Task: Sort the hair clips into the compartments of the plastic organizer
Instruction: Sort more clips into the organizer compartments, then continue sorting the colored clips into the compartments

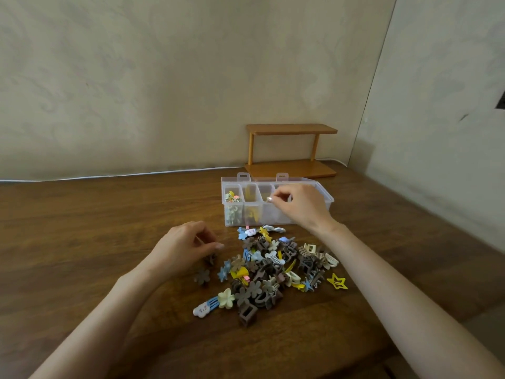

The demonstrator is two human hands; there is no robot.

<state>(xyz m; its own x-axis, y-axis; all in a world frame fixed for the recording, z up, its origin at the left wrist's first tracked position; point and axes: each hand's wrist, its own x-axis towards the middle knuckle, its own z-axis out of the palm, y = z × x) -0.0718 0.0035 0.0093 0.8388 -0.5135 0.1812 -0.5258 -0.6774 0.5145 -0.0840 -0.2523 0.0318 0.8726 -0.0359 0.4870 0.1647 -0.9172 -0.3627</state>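
Head view, clips [269, 269] beside left hand [183, 248], right hand [303, 205] over organizer [262, 216]

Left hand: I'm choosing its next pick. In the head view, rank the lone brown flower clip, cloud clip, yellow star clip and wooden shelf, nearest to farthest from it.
1. brown flower clip: beside the left hand, on its near side.
2. cloud clip: near-left edge of the pile.
3. yellow star clip: alone, right of the pile.
4. wooden shelf: far back, right.

A home room: wooden table [95, 228], small wooden shelf [291, 129], patterned wall [164, 91].
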